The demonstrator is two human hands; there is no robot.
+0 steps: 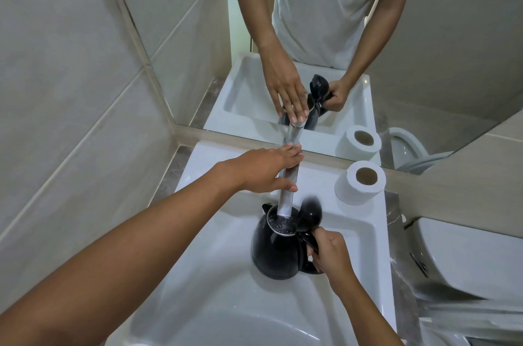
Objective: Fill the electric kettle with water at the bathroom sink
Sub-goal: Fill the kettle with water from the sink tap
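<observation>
A black electric kettle stands in the white sink with its lid flipped open. My right hand grips the kettle's handle on its right side. The chrome faucet spout reaches over the kettle's mouth, and bubbling water shows inside the opening. My left hand rests on top of the faucet, fingers laid over its lever near the mirror.
A toilet paper roll stands on the sink's back right corner. A white toilet tank is close on the right. A mirror behind the sink reflects the person's arms and the kettle. Tiled wall closes the left side.
</observation>
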